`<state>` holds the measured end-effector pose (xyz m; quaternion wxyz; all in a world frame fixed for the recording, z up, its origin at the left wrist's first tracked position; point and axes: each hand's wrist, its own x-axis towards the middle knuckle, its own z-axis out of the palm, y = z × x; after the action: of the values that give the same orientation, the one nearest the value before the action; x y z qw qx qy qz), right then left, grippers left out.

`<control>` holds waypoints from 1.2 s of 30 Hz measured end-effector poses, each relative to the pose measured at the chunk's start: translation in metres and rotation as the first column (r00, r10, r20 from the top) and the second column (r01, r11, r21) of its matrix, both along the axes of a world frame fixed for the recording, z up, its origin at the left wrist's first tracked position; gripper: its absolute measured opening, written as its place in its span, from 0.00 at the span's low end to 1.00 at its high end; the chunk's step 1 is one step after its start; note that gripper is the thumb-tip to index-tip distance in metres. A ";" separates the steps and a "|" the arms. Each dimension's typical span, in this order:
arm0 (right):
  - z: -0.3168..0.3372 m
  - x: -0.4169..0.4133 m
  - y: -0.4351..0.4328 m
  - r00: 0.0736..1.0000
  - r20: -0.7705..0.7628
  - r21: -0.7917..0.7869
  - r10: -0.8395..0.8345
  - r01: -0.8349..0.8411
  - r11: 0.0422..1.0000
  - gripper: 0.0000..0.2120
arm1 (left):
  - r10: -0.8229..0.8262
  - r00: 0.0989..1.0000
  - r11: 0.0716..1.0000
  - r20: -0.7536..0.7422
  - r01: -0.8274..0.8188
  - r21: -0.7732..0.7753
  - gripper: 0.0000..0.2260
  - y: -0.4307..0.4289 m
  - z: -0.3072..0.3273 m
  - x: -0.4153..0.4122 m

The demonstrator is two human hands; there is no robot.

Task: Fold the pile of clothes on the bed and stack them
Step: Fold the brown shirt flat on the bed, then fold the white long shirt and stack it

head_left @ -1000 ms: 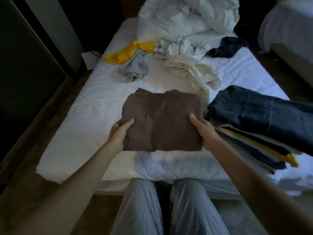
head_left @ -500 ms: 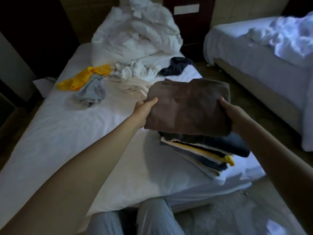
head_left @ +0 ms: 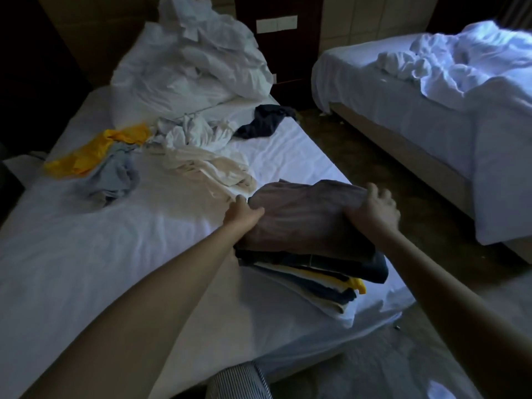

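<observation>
Both hands hold a folded brown garment (head_left: 305, 217) that lies on top of the stack of folded clothes (head_left: 316, 280). The left hand (head_left: 243, 214) grips its left edge, thumb on top and the other fingers tucked out of sight beneath. The right hand (head_left: 374, 210) has its fingers curled over the far right corner of the garment. The brown garment covers most of the stack; below it show a dark layer, then yellow, navy and white edges fanned out toward the near right.

The stack sits at the near right corner of the bed (head_left: 115, 254), its right side close to the mattress edge, with the floor (head_left: 359, 156) just beyond. To the left of the stack the white sheet lies bare and wide, reaching to the bed's near and left edges.

Unfolded clothes lie farther up the bed: a cream and white heap (head_left: 207, 156) just beyond the left hand, a grey garment (head_left: 115, 174) and a yellow garment (head_left: 95, 151) toward the far left, and a dark navy garment (head_left: 264, 120) by the far right edge. A crumpled white duvet (head_left: 195, 61) fills the far end. A second bed (head_left: 431, 110) stands across a strip of floor on the right. Striped trousers (head_left: 239, 381) show at the bottom edge.
</observation>
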<state>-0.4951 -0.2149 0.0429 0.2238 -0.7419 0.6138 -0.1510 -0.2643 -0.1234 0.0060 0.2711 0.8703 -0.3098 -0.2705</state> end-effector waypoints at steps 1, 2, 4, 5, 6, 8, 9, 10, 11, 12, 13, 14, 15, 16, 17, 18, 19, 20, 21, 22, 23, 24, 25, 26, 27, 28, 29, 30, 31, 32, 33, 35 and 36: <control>0.004 0.008 0.003 0.991 -0.093 -0.117 0.094 -0.105 0.988 0.28 | -0.056 0.989 0.998 0.139 0.054 0.021 0.30 -0.004 0.004 -0.003; 0.004 0.017 0.005 0.972 -0.156 -0.187 0.175 -0.203 0.961 0.26 | -0.118 0.963 0.993 0.244 0.118 0.017 0.29 -0.009 0.007 -0.009; -0.002 0.031 0.009 0.921 -0.236 -0.223 0.311 -0.363 0.905 0.24 | -0.266 0.897 0.961 0.352 0.277 0.018 0.26 -0.019 0.012 -0.024; -0.008 0.035 0.009 0.893 -0.271 -0.189 0.358 -0.415 0.890 0.24 | -0.352 0.858 0.933 0.373 0.354 0.066 0.25 -0.023 0.011 -0.031; -0.017 0.036 0.008 0.871 -0.301 -0.117 0.388 -0.438 0.891 0.25 | -0.435 0.819 0.900 0.373 0.412 0.145 0.24 -0.025 0.006 -0.038; -0.037 0.033 0.008 0.853 -0.338 0.036 0.396 -0.409 0.912 0.27 | -0.533 0.773 0.843 0.344 0.449 0.298 0.24 -0.021 -0.012 -0.049; -0.048 0.030 0.010 0.851 -0.356 0.068 0.387 -0.390 0.918 0.27 | -0.539 0.767 0.836 0.348 0.435 0.335 0.23 -0.018 -0.025 -0.054; -0.058 0.026 0.014 0.847 -0.373 0.060 0.378 -0.385 0.921 0.28 | -0.531 0.759 0.840 0.376 0.411 0.355 0.24 -0.013 -0.036 -0.060; -0.066 0.024 0.019 0.844 -0.386 0.034 0.374 -0.392 0.919 0.28 | -0.519 0.744 0.848 0.421 0.385 0.365 0.25 -0.007 -0.046 -0.065; -0.071 0.023 0.024 0.843 -0.391 0.001 0.370 -0.401 0.916 0.29 | -0.504 0.727 0.858 0.466 0.362 0.364 0.28 -0.003 -0.053 -0.069; -0.074 0.023 0.027 0.845 -0.390 -0.022 0.366 -0.406 0.914 0.29 | -0.494 0.713 0.865 0.498 0.346 0.363 0.31 0.000 -0.057 -0.070; -0.076 0.023 0.029 0.847 -0.387 -0.033 0.364 -0.407 0.913 0.29 | -0.489 0.704 0.868 0.514 0.334 0.368 0.31 0.001 -0.058 -0.071; -0.076 0.023 0.029 0.848 -0.387 -0.035 0.363 -0.407 0.913 0.29 | -0.485 0.700 0.870 0.523 0.327 0.370 0.29 0.000 -0.058 -0.070; -0.075 0.023 0.028 0.847 -0.389 -0.030 0.363 -0.406 0.913 0.29 | -0.483 0.702 0.871 0.524 0.324 0.369 0.27 -0.001 -0.057 -0.069; -0.074 0.023 0.027 0.845 -0.389 -0.020 0.367 -0.406 0.913 0.29 | -0.483 0.709 0.871 0.514 0.327 0.367 0.25 -0.003 -0.054 -0.069; -0.072 0.023 0.025 0.845 -0.386 -0.010 0.371 -0.406 0.914 0.29 | -0.488 0.719 0.867 0.494 0.335 0.369 0.24 -0.004 -0.052 -0.068; -0.071 0.022 0.025 0.845 -0.382 -0.003 0.374 -0.406 0.914 0.29 | -0.497 0.729 0.860 0.470 0.345 0.375 0.24 -0.006 -0.049 -0.068; -0.069 0.021 0.025 0.843 -0.382 0.004 0.379 -0.409 0.913 0.29 | -0.508 0.739 0.852 0.443 0.355 0.385 0.24 -0.007 -0.046 -0.067; -0.067 0.022 0.025 0.838 -0.385 0.014 0.387 -0.414 0.910 0.29 | -0.521 0.747 0.842 0.413 0.368 0.396 0.24 -0.008 -0.043 -0.066; -0.063 0.023 0.024 0.831 -0.390 0.030 0.397 -0.419 0.907 0.28 | -0.534 0.755 0.830 0.380 0.382 0.407 0.24 -0.009 -0.039 -0.064; -0.059 0.024 0.022 0.823 -0.396 0.053 0.408 -0.423 0.905 0.28 | -0.545 0.763 0.819 0.347 0.397 0.414 0.24 -0.009 -0.035 -0.061; -0.052 0.027 0.021 0.813 -0.406 0.077 0.417 -0.424 0.902 0.28 | -0.553 0.771 0.812 0.315 0.414 0.411 0.24 -0.010 -0.030 -0.057; -0.046 0.031 0.019 0.804 -0.418 0.093 0.424 -0.426 0.900 0.28 | -0.557 0.781 0.808 0.281 0.433 0.400 0.24 -0.010 -0.025 -0.053; -0.039 0.034 0.017 0.795 -0.427 0.093 0.430 -0.435 0.896 0.27 | -0.556 0.794 0.810 0.247 0.450 0.376 0.24 -0.010 -0.021 -0.049; -0.033 0.038 0.016 0.792 -0.424 0.076 0.439 -0.452 0.889 0.27 | -0.548 0.807 0.819 0.222 0.462 0.340 0.24 -0.010 -0.017 -0.044; -0.028 0.043 0.016 0.795 -0.406 0.046 0.451 -0.475 0.879 0.26 | -0.530 0.823 0.837 0.207 0.466 0.287 0.23 -0.010 -0.015 -0.038; -0.024 0.048 0.017 0.800 -0.376 0.008 0.467 -0.501 0.865 0.25 | -0.505 0.839 0.858 0.201 0.465 0.218 0.23 -0.010 -0.013 -0.032; -0.021 0.055 0.019 0.804 -0.344 -0.036 0.484 -0.527 0.849 0.24 | -0.475 0.857 0.880 0.201 0.457 0.132 0.23 -0.009 -0.011 -0.026; -0.018 0.061 0.021 0.805 -0.316 -0.085 0.501 -0.550 0.831 0.23 | -0.436 0.879 0.898 0.192 0.438 0.033 0.22 -0.008 -0.010 -0.020; -0.016 0.069 0.023 0.804 -0.288 -0.128 0.520 -0.570 0.812 0.22 | -0.388 0.907 0.913 0.164 0.402 -0.067 0.20 -0.006 -0.009 -0.014; -0.013 0.077 0.025 0.802 -0.252 -0.157 0.542 -0.586 0.795 0.21 | -0.328 0.937 0.926 0.122 0.345 -0.153 0.19 -0.004 -0.007 -0.009; -0.007 0.095 0.027 0.790 -0.175 -0.177 0.588 -0.613 0.770 0.20 | -0.203 0.979 0.945 0.021 0.202 -0.258 0.17 0.002 -0.006 0.006; -0.005 0.105 0.027 0.782 -0.145 -0.171 0.607 -0.624 0.763 0.20 | -0.145 0.989 0.954 -0.019 0.134 -0.268 0.17 0.005 -0.006 0.015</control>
<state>-0.3904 -0.1880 0.0384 0.1565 -0.9268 0.3256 -0.1028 -0.2495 -0.1184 0.0003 0.3717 0.7965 -0.3986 -0.2616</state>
